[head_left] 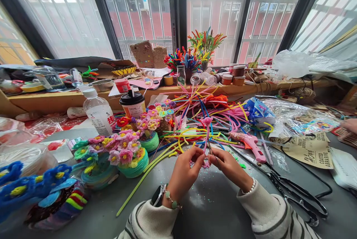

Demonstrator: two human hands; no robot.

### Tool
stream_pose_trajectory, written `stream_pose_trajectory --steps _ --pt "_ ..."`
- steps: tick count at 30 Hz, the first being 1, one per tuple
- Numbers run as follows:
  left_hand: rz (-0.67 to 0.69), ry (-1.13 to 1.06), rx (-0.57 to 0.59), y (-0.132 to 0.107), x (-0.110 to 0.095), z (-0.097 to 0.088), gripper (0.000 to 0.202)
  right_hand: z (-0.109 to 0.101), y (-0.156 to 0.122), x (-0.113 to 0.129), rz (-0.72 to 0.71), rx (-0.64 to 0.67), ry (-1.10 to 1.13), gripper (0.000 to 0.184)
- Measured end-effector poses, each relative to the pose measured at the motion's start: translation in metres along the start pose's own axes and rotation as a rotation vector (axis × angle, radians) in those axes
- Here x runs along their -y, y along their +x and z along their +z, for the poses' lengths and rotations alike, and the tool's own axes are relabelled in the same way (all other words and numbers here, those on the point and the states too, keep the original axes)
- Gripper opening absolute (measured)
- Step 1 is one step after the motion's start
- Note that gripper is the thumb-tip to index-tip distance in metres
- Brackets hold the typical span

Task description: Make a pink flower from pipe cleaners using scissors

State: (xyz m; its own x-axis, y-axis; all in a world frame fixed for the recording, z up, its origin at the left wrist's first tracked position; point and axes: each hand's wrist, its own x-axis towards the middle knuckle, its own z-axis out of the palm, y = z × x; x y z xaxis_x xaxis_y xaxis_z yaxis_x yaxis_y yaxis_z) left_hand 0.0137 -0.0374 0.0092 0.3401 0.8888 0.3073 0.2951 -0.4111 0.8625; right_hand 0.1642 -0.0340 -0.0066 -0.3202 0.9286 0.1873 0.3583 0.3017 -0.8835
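Note:
A pink pipe cleaner (206, 141) stands upright between my hands, its top curled into a small flower shape (206, 120). My left hand (184, 175) pinches the lower part of the pipe cleaner with thumb and fingers. Close beside it, my right hand (233, 170) is closed on a thin dark tool, partly hidden by the fingers, whose tip lies against the stem. More pink fuzz shows below the fingertips. Behind the hands spreads a heap of loose pipe cleaners (223, 114) in many colours.
Pots of pipe-cleaner flowers (126, 151) crowd the left, near a plastic bottle (98, 114) and a lidded cup (132, 103). On the right lie a pink glue gun (251, 146), black-handled scissors (295, 190) and sandpaper (309, 153). Another person's hand (350, 124) shows at the right edge.

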Motion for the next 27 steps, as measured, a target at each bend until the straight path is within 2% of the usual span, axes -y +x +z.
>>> stream_pose_trajectory --steps 5,12,15,21,27 --pt "-0.007 -0.009 0.027 0.0 0.0 0.0 0.017 -0.001 0.001 -0.003 -0.007 -0.014 -0.009 0.044" --pt "-0.021 -0.051 0.009 0.0 0.001 0.0 0.017 0.003 0.001 -0.007 0.003 -0.16 -0.069 0.045" --pt "-0.05 -0.109 0.015 0.0 0.001 0.0 0.017 0.004 0.001 -0.007 -0.006 -0.141 -0.076 0.044" --pt "-0.198 -0.352 -0.011 0.003 0.001 -0.002 0.019 0.007 0.001 -0.003 -0.034 -0.099 -0.114 0.044" --pt "-0.22 -0.37 -0.091 0.005 0.002 -0.003 0.018 0.012 0.002 -0.004 -0.054 -0.038 -0.148 0.045"
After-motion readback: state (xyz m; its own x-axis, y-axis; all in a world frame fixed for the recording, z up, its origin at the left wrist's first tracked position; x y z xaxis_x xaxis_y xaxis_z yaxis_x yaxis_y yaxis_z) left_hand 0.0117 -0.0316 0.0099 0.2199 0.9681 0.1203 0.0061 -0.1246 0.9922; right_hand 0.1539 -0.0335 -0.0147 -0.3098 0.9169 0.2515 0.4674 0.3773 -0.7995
